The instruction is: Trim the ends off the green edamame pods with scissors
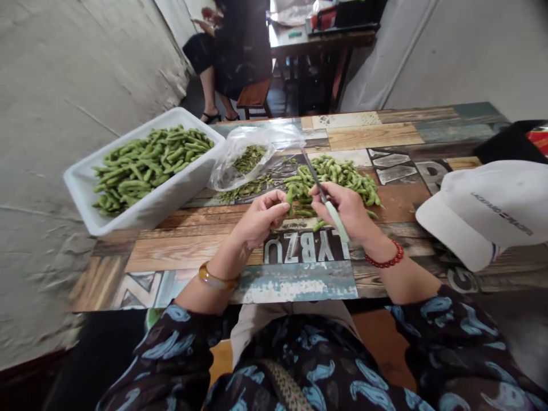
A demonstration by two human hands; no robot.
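Note:
Between the fingertips of my left hand (266,216) is a green pod (289,200), held upright over the table. My right hand (342,210) grips scissors (334,220) with pale green handles; their dark blades point up and away from me. Just beyond both hands lies a loose pile of green pods (342,174) on the patterned table. A clear plastic bag (220,165) with small green trimmings inside stands left of the pile, and more trimmings (246,189) are scattered in front of it.
A white tub (162,197) full of pods (149,165) stands at the left of the table (166,251). A white cap (492,205) lies at the right. Beyond the table, a person (244,45) sits on a wooden stool (256,94) near another table (295,39).

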